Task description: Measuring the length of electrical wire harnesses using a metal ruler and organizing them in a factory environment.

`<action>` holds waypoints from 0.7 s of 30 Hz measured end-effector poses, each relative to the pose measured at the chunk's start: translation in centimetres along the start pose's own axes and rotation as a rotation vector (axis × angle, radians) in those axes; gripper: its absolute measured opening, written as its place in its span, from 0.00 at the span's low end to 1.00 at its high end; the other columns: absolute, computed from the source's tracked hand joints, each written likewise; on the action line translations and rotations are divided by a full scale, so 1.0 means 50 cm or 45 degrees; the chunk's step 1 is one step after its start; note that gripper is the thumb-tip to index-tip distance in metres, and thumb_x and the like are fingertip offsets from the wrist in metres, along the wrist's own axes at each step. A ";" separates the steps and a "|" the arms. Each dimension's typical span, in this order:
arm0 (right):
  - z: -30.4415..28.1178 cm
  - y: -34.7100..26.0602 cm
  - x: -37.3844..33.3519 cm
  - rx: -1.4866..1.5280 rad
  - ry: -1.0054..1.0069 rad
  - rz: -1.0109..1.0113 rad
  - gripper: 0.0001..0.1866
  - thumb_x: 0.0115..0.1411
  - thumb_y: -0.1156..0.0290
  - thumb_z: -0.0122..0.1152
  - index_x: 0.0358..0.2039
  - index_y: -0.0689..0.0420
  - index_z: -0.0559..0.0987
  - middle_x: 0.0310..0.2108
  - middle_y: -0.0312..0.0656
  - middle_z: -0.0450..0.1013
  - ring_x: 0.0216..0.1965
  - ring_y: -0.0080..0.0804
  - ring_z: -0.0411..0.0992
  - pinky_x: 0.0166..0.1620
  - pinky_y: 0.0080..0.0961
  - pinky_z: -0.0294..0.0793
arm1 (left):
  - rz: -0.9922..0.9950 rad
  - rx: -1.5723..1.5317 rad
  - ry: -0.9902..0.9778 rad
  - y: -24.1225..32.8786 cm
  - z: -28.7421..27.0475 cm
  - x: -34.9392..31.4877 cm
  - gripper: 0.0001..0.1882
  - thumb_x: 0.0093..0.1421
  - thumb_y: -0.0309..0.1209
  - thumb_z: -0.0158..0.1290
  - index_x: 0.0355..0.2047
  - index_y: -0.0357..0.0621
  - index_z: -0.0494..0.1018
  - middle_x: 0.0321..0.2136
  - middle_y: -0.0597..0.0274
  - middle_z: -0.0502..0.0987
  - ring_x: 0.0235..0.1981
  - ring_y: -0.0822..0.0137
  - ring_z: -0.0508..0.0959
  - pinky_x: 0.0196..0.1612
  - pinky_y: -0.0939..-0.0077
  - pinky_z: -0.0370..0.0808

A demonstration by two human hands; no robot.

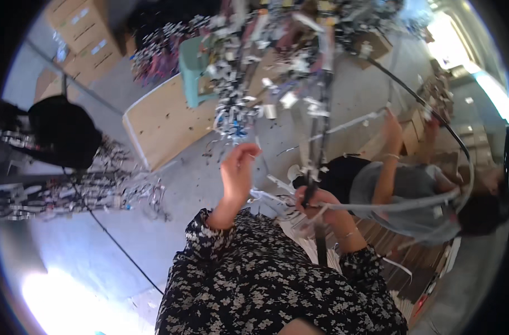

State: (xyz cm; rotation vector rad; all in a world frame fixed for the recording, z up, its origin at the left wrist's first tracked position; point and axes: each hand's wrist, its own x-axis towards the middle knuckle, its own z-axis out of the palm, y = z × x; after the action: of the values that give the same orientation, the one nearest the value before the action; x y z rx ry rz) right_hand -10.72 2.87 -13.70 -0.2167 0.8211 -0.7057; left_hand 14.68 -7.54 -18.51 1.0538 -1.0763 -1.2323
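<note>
Hovering, left hand (238, 170) curled, right hand (320, 202) gripping cable (308, 196)

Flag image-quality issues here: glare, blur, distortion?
Head view: glare blows out the floor at lower left and the bright opening at upper right; head view: left hand, right hand and hanging wire bundle look soft, probably motion blur; head view: fisheye rim goes black, with strong bending toward it.

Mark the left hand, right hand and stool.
Left hand (236, 172): head view, on the middle of the hand.
Right hand (321, 200): head view, on the middle of the hand.
Stool (192, 66): head view, on its visible green body.
</note>
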 end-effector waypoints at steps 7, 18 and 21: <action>-0.053 -0.022 0.046 0.025 -0.086 -0.083 0.20 0.58 0.67 0.55 0.50 0.59 0.73 0.34 0.44 0.73 0.14 0.13 0.55 0.16 0.10 0.53 | 0.488 0.346 -0.372 0.237 0.159 0.008 0.17 0.58 0.23 0.52 0.49 0.35 0.70 0.45 0.47 0.72 0.47 0.52 0.73 0.52 0.62 0.67; -0.028 -0.062 0.151 0.086 -0.088 0.086 0.12 0.53 0.73 0.52 0.40 0.57 0.73 0.33 0.44 0.73 0.10 0.12 0.50 0.12 0.11 0.49 | -0.496 -0.753 -0.127 0.106 0.106 0.174 0.24 0.69 0.38 0.41 0.60 0.37 0.61 0.55 0.48 0.69 0.57 0.52 0.69 0.58 0.62 0.67; -0.028 -0.065 0.163 0.038 -0.037 0.137 0.14 0.52 0.74 0.51 0.40 0.57 0.74 0.37 0.47 0.74 0.11 0.13 0.50 0.12 0.10 0.49 | -0.583 -1.085 -0.745 0.065 0.122 0.215 0.25 0.70 0.41 0.29 0.56 0.34 0.63 0.50 0.46 0.75 0.54 0.46 0.73 0.59 0.54 0.67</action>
State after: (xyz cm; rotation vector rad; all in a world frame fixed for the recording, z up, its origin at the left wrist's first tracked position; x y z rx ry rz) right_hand -9.53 -4.75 -18.07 -0.1544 0.7879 -0.6123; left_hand 9.65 -18.27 -13.73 0.2631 -0.5874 -2.1918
